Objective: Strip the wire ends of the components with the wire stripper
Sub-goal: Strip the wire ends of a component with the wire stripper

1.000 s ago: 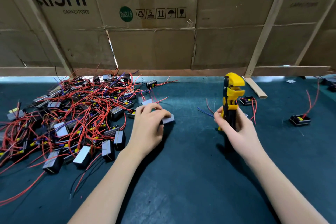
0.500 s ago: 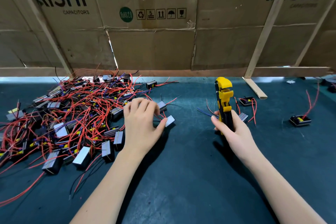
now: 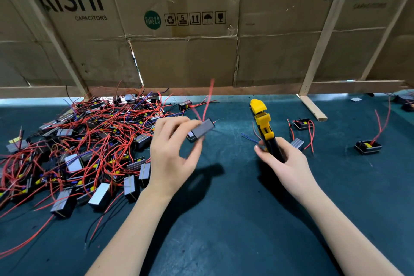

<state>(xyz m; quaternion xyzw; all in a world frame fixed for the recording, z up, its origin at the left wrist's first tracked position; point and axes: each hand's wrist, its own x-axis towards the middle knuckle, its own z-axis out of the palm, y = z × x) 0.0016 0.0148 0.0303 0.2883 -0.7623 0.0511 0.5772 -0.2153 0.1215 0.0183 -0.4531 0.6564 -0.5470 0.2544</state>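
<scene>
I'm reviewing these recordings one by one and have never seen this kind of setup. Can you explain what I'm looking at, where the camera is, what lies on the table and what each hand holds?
There is no machine here: a person works with two bare hands, filmed by one wide-angle camera worn on the head, looking forward and down. The left hand grips a small grey boxy component with red wires sticking up, blurred by motion. The right hand holds a yellow and black wire stripper, head pointing up. On the dark green table lies a big pile of similar components with tangled red wires, on the left. A few separate components lie on the right. Cardboard sheets on wooden struts stand behind.
</scene>
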